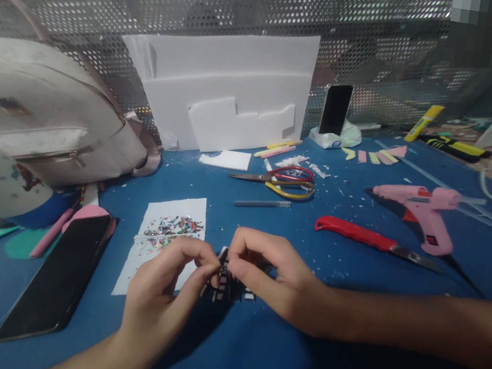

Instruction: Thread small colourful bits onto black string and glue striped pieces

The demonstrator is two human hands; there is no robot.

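My left hand [164, 296] and my right hand [278, 276] meet at the middle of the blue table, fingertips almost touching. Between them is a small dark piece with white strips [222, 280], partly hidden by my fingers. The left thumb and forefinger pinch at its left side; what lies between them is too small to name. My right fingers are bent and pressed together over its upper right part. Left of my hands lies a white paper sheet [132, 266] with shiny multicoloured flakes [175, 228] on it.
Beyond my hands are scissors [269, 179], a capped pen-like stick [262, 203], a red utility knife [354, 231] and a pink glue gun [423, 205]. White foam sheets [230, 71] and a phone [335, 110] stand behind. A dark tablet [58, 280] and a bag [55, 100] are left.
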